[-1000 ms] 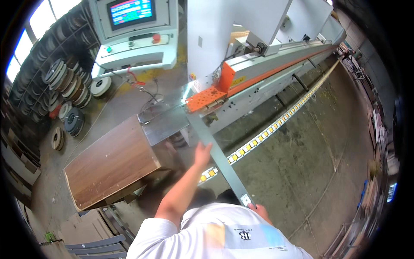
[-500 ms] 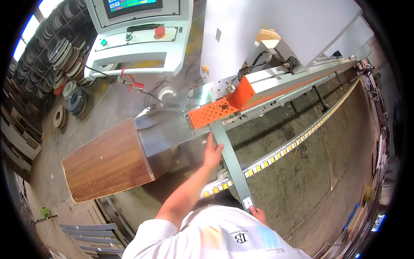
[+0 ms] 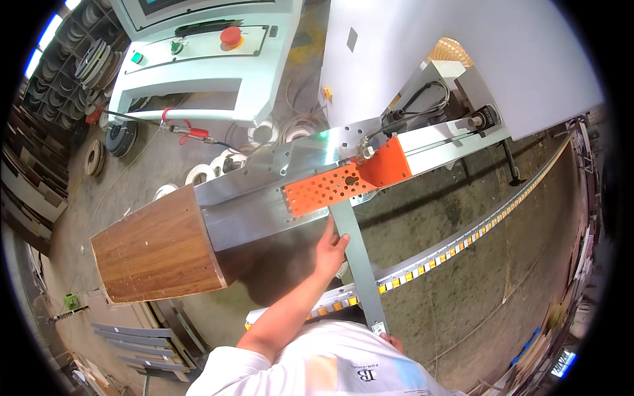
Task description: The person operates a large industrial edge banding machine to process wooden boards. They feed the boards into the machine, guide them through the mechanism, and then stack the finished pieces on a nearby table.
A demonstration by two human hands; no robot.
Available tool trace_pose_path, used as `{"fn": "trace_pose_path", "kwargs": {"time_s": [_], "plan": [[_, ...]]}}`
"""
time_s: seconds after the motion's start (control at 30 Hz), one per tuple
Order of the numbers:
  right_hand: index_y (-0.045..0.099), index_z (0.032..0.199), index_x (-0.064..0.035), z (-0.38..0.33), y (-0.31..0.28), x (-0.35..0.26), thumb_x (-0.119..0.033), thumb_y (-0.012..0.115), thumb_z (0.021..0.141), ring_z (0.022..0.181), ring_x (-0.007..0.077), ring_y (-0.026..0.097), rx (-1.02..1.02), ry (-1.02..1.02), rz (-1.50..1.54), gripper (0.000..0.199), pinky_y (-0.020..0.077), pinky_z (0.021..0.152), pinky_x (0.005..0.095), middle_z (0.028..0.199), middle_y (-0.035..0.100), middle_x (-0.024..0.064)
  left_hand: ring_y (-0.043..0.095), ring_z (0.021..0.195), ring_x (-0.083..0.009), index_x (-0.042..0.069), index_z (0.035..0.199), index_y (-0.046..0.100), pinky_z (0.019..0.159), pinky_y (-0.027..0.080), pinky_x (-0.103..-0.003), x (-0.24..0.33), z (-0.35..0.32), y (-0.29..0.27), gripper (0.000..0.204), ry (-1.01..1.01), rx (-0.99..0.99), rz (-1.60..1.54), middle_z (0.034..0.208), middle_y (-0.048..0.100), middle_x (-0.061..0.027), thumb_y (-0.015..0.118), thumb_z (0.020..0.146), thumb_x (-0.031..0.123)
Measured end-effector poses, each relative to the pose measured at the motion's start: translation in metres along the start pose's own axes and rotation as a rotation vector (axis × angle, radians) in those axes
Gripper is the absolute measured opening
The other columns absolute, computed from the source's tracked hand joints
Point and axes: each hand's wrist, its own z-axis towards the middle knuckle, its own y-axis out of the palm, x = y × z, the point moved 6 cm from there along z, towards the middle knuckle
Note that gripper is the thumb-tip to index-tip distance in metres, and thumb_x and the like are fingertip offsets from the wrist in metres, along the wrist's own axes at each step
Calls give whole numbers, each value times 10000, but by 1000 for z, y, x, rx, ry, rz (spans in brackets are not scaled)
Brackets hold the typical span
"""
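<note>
My left hand (image 3: 330, 245) reaches up on an outstretched arm and rests with its fingers apart against the lower edge of the metal feed table (image 3: 264, 204), just under the orange perforated plate (image 3: 330, 187) and beside the grey metal support bar (image 3: 360, 264). A brown wooden panel (image 3: 155, 249) lies on the left end of that table, apart from the hand. Only the fingertips of my right hand (image 3: 394, 342) show, at the near end of the grey bar; my shirt hides the rest.
A white control console (image 3: 198, 66) with a red button stands behind the table, next to a big white machine housing (image 3: 462, 59). Rolls of edge tape (image 3: 198, 175) lie on the floor and fill a rack at left. A yellow-and-black striped rail (image 3: 462, 243) crosses the concrete floor.
My head has moved in toward the machine, so everything looks larger. My left hand has slid up along the grey bar to the table edge under the orange plate.
</note>
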Motion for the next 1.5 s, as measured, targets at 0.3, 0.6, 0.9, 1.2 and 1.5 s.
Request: {"fn": "trace_pose_path", "kwargs": {"time_s": [0.3,0.6,0.9,1.2,1.5], "plan": [[759,1027,2,23,-46,-2,-544,645,999,816,141,651,12,0,5,559,531,748,353,852,736,72,649,861,-104,128,1675,221,648,546,-266,8,14,51,759,-76,-1,26,1192,702,-76,581,1019,6],[696,846,10,31,-123,-67,-581,668,968,677,130,546,78,-29,-114,604,482,629,362,704,625,36,612,732,-79,184,1668,270,558,514,-257,-1,36,127,787,-38,17,106,1010,709,-34,681,998,154],[706,946,42,85,-209,-71,-612,653,952,815,279,641,334,-167,-245,656,517,803,411,880,715,197,700,854,-171,129,1576,464,757,576,-348,-16,62,171,606,64,-195,382,1028,745,-73,640,1000,202],[654,1246,-9,35,-155,-201,-235,695,975,1177,325,621,894,-876,-417,356,481,1028,439,1258,675,174,695,906,-146,32,1257,692,845,561,-344,-19,-147,17,350,209,-371,369,1061,741,-61,656,1023,290],[722,1131,-12,-73,196,-237,-143,693,985,936,189,667,-171,-1213,-433,198,518,886,319,1069,729,83,606,630,-103,34,940,690,596,513,-277,-90,-419,-276,300,72,195,-9,736,663,-30,665,1020,323]]}}
